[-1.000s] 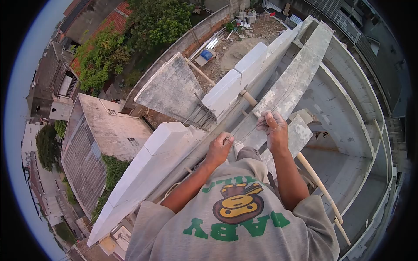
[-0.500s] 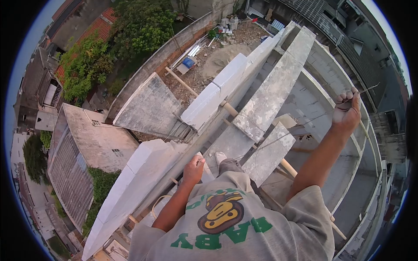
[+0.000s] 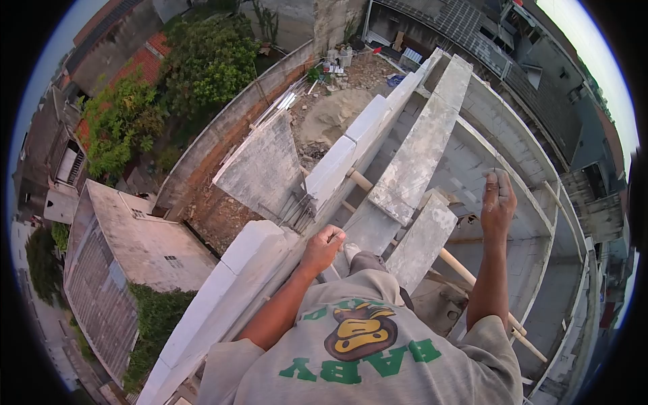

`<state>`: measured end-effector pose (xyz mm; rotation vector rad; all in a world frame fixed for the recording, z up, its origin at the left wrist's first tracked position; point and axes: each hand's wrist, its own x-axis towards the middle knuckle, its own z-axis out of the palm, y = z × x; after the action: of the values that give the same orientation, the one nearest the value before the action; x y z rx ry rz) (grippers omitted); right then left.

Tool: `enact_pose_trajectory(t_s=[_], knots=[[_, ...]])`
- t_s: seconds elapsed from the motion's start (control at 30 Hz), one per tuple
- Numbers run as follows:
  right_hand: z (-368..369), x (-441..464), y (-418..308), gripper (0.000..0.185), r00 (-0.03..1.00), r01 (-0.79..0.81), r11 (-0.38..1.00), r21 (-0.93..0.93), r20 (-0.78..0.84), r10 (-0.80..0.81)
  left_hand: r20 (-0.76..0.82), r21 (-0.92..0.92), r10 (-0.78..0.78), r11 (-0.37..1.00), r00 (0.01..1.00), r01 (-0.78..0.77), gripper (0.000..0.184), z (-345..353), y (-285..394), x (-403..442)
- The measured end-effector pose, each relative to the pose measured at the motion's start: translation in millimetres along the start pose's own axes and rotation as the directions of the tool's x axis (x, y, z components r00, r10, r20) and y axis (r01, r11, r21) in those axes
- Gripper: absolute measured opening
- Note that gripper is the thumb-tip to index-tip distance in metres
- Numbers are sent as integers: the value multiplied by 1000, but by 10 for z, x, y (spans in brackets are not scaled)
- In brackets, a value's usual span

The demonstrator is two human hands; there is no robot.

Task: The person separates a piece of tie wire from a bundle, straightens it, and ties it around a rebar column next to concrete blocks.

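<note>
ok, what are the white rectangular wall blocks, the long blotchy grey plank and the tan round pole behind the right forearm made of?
White blocks: likely aerated concrete, matte; chalky faces, straight joints.
Grey plank: possibly wood under cement, dull; patchy coating hides the base.
Tan pole: bamboo or wood, fairly smooth; pale round shaft, grain unclear.

Near the frame's centre, a grey board [image 3: 372, 228] is supporting a foot [image 3: 352, 252] and the overlapping end of a longer plank [image 3: 426, 142] stretching toward the upper right.
</note>
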<state>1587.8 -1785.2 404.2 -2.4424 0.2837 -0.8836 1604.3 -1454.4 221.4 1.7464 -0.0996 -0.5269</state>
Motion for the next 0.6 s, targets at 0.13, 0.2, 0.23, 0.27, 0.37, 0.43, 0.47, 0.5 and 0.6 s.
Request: enact_pose_trajectory(t_s=[0.13,0.2,0.23,0.27,0.37,0.43,0.47,0.5,0.6], knots=[[776,-1173,-461,10,963,-73,994,79,266,50,96,-67,-13,998,995,19,21,9,-62,-85],[933,-1559,-452,8,945,-133,987,86,312,100,106,-33,-55,998,993,59,21,10,-152,-149],[956,-1668,-455,8,926,-189,978,85,347,149,109,-16,-74,997,991,76,22,6,-199,-180],[955,-1740,-460,9,904,-241,967,82,382,192,87,29,-101,995,991,99,22,-3,-282,-215],[849,-1804,-357,12,864,-222,975,12,465,192,-1,147,-147,978,989,145,24,-92,-628,-319],[781,-1840,-51,12,876,-139,990,-18,463,131,-68,213,-155,963,986,166,24,-237,-841,-448],[731,-1864,172,13,879,-101,994,-38,465,107,-100,234,-187,950,977,206,24,-314,-881,-514],[699,-1900,449,13,880,-137,980,-143,437,187,-126,254,-218,936,968,244,24,-383,-895,-564],[430,-1646,915,15,845,-183,954,-237,458,275,-146,331,-249,900,957,284,23,-482,-1020,-618]])
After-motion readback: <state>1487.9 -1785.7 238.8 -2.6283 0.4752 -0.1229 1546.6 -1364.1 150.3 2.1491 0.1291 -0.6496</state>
